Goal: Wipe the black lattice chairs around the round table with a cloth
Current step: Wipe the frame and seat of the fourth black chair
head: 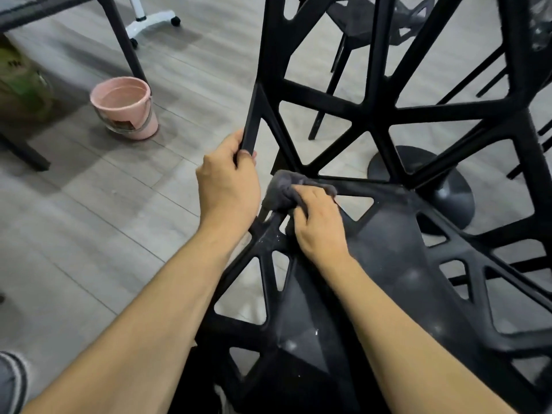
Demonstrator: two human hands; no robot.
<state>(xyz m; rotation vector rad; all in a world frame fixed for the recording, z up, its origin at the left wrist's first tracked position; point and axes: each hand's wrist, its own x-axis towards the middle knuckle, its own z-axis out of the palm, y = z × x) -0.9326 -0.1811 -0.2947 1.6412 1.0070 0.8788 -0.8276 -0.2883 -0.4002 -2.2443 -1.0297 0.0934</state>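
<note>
Showing black, in an open triangular lattice flecked with pale dust: lattice chair [388,121]. Showing dark grey: cloth [283,189]. Showing pale pink: bucket [125,109]. Showing grey wood-grain planks: floor [89,219]. Showing white: wheeled stand base [149,22]. Showing black: round table base [448,186].

Pink bucket [125,107] upright on grey wood-plank floor [89,219], just beside a dark table leg [125,40]. White wheeled stand base [150,20] at top, black casters visible, well apart from the bucket. Green-brown bag or box [21,85] at left edge, too blurred to identify; striped shoe toe [12,380] at bottom left corner.
</note>
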